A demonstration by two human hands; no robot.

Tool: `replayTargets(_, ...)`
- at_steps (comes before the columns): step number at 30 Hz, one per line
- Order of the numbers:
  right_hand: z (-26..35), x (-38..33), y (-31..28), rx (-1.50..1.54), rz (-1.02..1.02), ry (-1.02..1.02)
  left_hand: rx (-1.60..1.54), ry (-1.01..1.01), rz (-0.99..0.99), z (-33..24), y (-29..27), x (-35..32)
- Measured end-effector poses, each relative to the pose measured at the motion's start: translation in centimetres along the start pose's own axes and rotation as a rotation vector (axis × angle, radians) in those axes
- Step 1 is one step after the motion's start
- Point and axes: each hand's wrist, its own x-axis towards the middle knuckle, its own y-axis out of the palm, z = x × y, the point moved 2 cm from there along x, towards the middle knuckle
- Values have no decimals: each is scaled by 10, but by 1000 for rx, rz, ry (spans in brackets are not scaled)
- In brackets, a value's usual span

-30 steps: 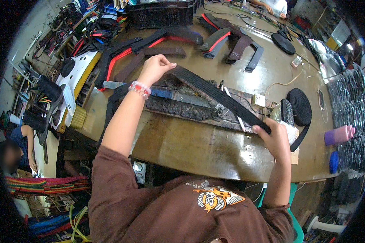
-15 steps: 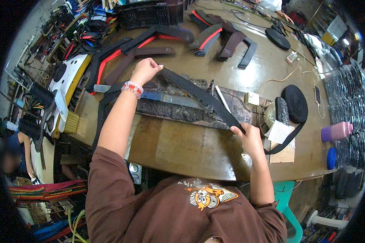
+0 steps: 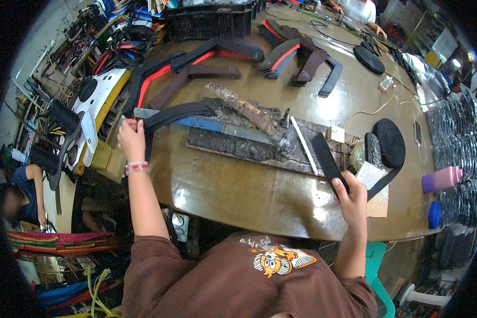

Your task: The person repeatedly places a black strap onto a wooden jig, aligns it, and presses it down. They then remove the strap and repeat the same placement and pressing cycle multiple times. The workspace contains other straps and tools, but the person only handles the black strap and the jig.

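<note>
A length of black webbing strap is in my right hand, thumb on top, its free end pointing up toward the work fixture. The strap runs on behind the hand to a coiled black webbing roll at the right. My left hand is at the table's left edge, fingers pinched together at the side of a pile of black strap pieces; the fingertips are partly hidden. Between the hands lies a scorched, crusted metal fixture with a rusty bar angled across it and a white stick beside it.
Bent stacks of black, red and brown strips lie across the far side. A black crate stands behind them. On the right are a pink-purple bottle, a blue roll and a phone. Other people are at far right and left.
The strap that stretched between both hands is now parted at the fixture. My left hand has moved left and nearer, to the strap pile; my right hand has shifted slightly right and nearer.
</note>
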Motion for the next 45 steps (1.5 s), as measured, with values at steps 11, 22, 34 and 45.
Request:
replayTargets(11, 101, 74, 53, -247, -52, -599, -494, 1163, -354, -179, -22, -59)
replayTargets(22, 55, 64, 18, -433, 3, -309, 34, 1242, 54, -164, 70, -122)
replayTargets(34, -9, 72, 59, -177, 49, -227, 64, 1101, 340, -195, 39, -108)
replayTargets(45, -1, 58, 41, -259, 82, -89, -57, 1023, 415, -194, 34, -109)
